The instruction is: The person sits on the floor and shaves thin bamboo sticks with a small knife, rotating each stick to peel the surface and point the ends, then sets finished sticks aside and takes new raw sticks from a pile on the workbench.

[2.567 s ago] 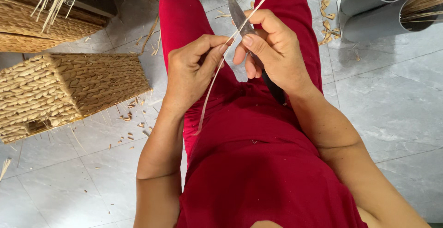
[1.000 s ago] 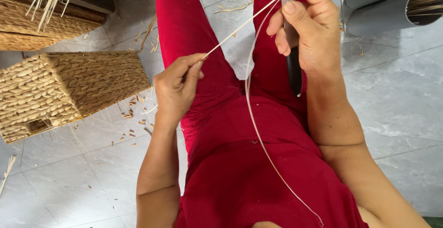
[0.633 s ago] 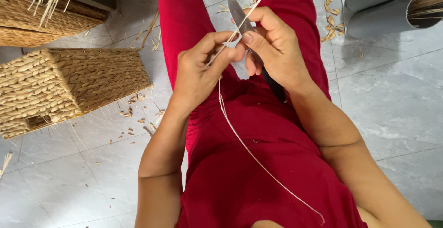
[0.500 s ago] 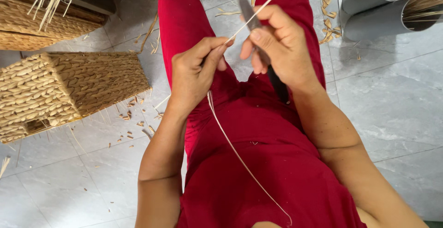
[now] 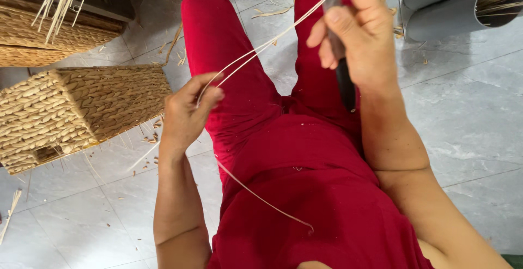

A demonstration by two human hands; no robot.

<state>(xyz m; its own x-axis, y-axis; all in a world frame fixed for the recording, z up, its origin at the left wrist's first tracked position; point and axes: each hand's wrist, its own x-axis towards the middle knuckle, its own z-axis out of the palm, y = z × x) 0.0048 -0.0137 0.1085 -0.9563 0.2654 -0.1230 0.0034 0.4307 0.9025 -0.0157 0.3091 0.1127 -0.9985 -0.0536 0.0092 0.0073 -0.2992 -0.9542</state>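
My left hand (image 5: pixel 188 114) pinches the near end of a thin pale reed strip (image 5: pixel 256 51) above my left thigh. The strip runs up and right to my right hand (image 5: pixel 354 29), which is raised near the top of the view and grips a knife (image 5: pixel 343 78) with a dark handle pointing down. The blade is mostly hidden by my fingers. The strip looks split into two thin strands between my hands. Another loose pale strand (image 5: pixel 261 195) lies across my red-clothed lap (image 5: pixel 305 193).
A woven straw box (image 5: pixel 71 111) lies on the grey tiled floor at the left, with another woven basket (image 5: pixel 49 40) and loose reeds behind it. Grey tubes holding reeds (image 5: pixel 457 2) lie at the top right. Reed shavings litter the floor.
My hands have moved apart: the right hand with the knife went up and right, the left hand drew back down-left, stretching the strip between them. The loose strand on my lap is shorter.
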